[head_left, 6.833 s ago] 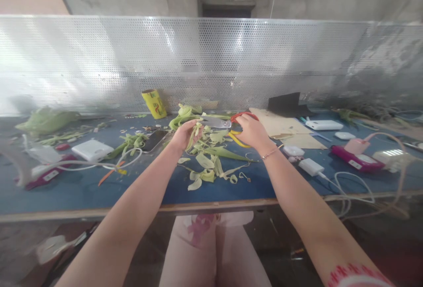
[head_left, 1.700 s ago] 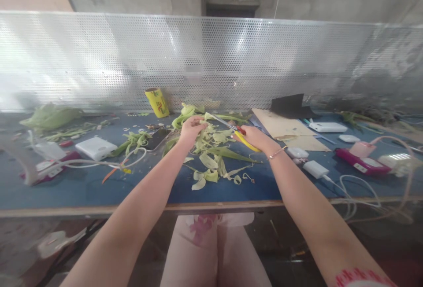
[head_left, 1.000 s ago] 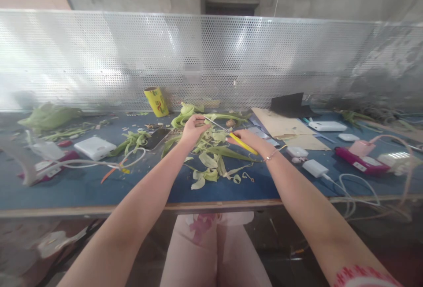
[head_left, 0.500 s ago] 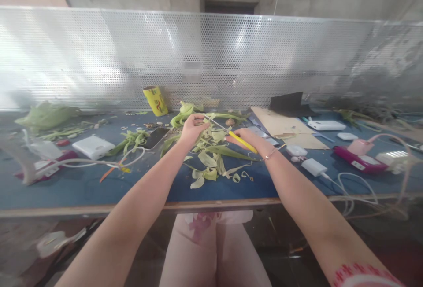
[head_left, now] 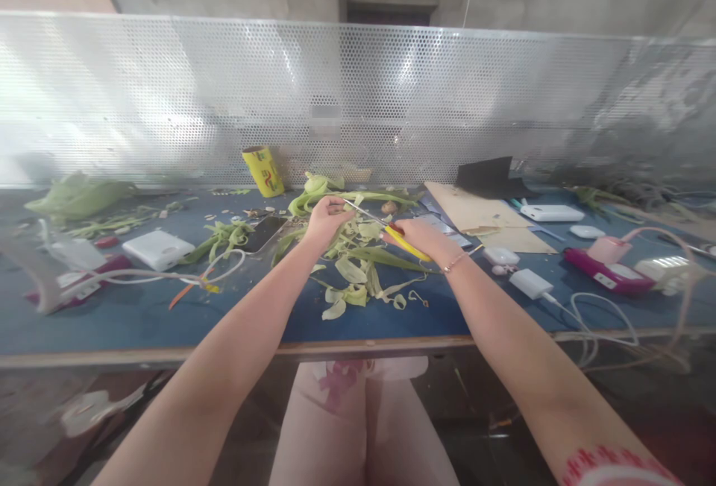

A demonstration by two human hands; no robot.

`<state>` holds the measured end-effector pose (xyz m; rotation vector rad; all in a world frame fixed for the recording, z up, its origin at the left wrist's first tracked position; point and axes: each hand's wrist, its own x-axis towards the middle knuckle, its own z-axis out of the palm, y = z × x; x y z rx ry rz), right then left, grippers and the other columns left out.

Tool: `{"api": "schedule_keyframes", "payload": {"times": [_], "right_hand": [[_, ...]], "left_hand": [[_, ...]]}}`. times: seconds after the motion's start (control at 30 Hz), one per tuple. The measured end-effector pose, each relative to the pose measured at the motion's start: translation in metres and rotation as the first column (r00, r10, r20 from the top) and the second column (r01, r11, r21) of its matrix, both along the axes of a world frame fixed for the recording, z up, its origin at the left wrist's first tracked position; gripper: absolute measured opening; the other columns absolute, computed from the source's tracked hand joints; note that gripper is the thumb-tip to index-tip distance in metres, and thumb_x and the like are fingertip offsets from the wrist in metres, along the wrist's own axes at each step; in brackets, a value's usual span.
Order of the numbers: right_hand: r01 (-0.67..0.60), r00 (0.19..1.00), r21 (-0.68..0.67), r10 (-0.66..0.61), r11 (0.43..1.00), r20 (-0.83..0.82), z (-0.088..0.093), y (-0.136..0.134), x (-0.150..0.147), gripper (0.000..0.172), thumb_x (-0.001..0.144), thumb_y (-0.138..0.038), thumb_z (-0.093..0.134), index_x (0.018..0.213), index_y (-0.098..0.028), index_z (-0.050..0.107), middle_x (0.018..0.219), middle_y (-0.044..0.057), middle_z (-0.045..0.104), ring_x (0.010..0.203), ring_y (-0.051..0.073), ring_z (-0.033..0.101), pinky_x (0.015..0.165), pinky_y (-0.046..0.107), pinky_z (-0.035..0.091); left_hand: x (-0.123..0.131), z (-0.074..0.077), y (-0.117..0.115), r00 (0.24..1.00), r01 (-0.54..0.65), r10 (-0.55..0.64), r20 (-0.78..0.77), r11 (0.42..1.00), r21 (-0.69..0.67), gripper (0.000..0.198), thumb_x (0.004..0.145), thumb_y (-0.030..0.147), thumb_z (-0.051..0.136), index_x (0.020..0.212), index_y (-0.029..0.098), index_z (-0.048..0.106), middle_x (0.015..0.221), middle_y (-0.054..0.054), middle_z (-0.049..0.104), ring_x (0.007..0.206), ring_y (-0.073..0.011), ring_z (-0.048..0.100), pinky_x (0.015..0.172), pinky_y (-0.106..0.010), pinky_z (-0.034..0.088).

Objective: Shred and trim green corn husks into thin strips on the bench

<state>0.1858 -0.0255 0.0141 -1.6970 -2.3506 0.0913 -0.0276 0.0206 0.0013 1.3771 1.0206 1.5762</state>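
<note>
My left hand (head_left: 323,219) is closed, pinching a pale green leaf strip (head_left: 347,226) above a heap of cut green leaves (head_left: 358,262) on the blue tabletop (head_left: 139,314). My right hand (head_left: 418,236) grips scissors (head_left: 385,226) with red and yellow handles. Their thin metal blades point left toward my left fingers and touch the strip there. Both forearms reach out over the table's front edge.
A yellow can (head_left: 262,171) leans by the perforated metal screen (head_left: 358,98). A phone (head_left: 264,233), a white power bank (head_left: 157,249), cables, a pink device (head_left: 607,271), chargers and cardboard sheets (head_left: 481,216) lie around. More leaves (head_left: 78,197) sit far left.
The scissors turned from flat and wide to edge-on, blades now reaching my left fingers. My right hand shifted slightly left; my left hand keeps pinching the leaf strip.
</note>
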Motion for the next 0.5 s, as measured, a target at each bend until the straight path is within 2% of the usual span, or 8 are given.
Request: {"api": "schedule_keyframes", "payload": {"times": [0.17, 0.33, 0.5], "right_hand": [[-0.011, 1.0, 0.02, 0.01, 1.0, 0.019, 0.0002, -0.0006, -0.0006, 0.066, 0.078, -0.076, 0.028, 0.094, -0.019, 0.057, 0.09, 0.011, 0.067, 0.076, 0.022, 0.063, 0.055, 0.026, 0.034], [-0.024, 0.999, 0.043, 0.023, 0.999, 0.025, -0.0029, 0.002, -0.0011, 0.065, 0.079, -0.075, 0.028, 0.089, -0.019, 0.06, 0.088, 0.011, 0.067, 0.077, 0.022, 0.063, 0.055, 0.026, 0.034], [0.004, 1.0, 0.04, -0.004, 0.999, 0.018, -0.0008, -0.0003, -0.0033, 0.061, 0.079, -0.074, 0.031, 0.085, -0.022, 0.063, 0.082, 0.009, 0.068, 0.074, 0.023, 0.064, 0.056, 0.027, 0.037]], "left_hand": [[0.0018, 0.0038, -0.0046, 1.0, 0.016, -0.016, 0.014, 1.0, -0.02, 0.039, 0.047, 0.017, 0.078, 0.079, 0.016, 0.055, 0.069, 0.002, 0.059, 0.055, -0.0076, 0.055, 0.057, -0.023, 0.044], [0.0038, 0.0066, -0.0076, 1.0, 0.016, -0.015, 0.018, 1.0, -0.021, 0.038, 0.047, 0.015, 0.077, 0.079, 0.015, 0.055, 0.068, 0.003, 0.058, 0.054, -0.0072, 0.055, 0.056, -0.023, 0.044], [0.0032, 0.005, -0.0035, 0.995, 0.046, -0.042, 0.092, 0.998, -0.042, 0.039, 0.047, 0.015, 0.078, 0.078, 0.015, 0.054, 0.067, 0.002, 0.059, 0.056, -0.0077, 0.057, 0.058, -0.023, 0.045]]}}
